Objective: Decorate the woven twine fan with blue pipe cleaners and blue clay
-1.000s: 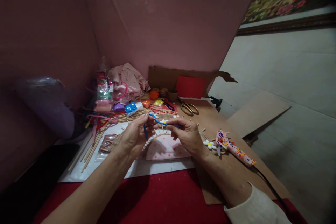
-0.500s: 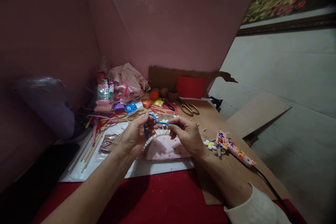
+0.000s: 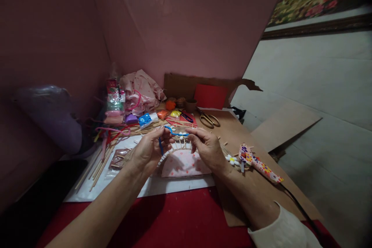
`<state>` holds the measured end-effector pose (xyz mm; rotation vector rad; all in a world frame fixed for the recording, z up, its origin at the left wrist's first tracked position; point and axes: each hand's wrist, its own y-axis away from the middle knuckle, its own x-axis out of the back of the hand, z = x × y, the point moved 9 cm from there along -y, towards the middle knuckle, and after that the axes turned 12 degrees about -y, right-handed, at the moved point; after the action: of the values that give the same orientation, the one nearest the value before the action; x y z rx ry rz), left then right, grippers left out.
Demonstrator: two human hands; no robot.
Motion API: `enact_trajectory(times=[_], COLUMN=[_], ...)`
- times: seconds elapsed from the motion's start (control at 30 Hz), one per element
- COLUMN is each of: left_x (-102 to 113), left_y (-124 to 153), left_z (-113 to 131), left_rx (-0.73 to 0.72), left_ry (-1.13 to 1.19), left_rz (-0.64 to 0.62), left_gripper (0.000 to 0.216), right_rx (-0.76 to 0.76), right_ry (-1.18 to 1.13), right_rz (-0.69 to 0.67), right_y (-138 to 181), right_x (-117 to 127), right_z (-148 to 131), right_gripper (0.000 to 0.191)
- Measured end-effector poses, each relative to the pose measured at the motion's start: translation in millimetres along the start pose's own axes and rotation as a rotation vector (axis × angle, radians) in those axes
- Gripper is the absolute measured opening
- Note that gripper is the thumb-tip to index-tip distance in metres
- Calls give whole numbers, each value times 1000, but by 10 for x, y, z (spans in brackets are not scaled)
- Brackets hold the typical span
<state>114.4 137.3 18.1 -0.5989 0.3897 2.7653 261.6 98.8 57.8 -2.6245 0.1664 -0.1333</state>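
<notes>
A thin, bendy blue strand [image 3: 175,133] is stretched between my two hands, with a kink near its left part and one end hanging down. My left hand [image 3: 155,143] pinches it at the left. The fingers of my right hand [image 3: 205,145] are closed around its right end. Below them lies a half-round piece of pale pink cloth with dots [image 3: 186,164], edged by an arch of short sticks. White flowers with yellow centres, one at the right [image 3: 231,160], sit on the twine-coloured outer band, which my hands partly hide.
Golden-handled scissors [image 3: 208,119] and small bags of coloured clay, one blue [image 3: 145,120], lie behind my hands. Long thin sticks [image 3: 101,162] are at the left. A flower-patterned glue gun [image 3: 260,164] with a black cord rests on brown cardboard [image 3: 232,197] at the right.
My right hand's fingertips have shifted slightly along the strand to the right, with the thumb lower. My left hand keeps its place.
</notes>
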Motion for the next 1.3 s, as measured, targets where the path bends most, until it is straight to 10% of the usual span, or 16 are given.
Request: enact_trajectory(times=[1.3], left_x=[-7], left_y=[42], left_z=[-14], left_rx=[26], left_ry=[-8], left_rz=[30], left_gripper=[16], right_rx=[-139], right_ry=[-194], right_rz=[-27], right_y=[32], right_x=[-75], right_z=[83], right_gripper=[21])
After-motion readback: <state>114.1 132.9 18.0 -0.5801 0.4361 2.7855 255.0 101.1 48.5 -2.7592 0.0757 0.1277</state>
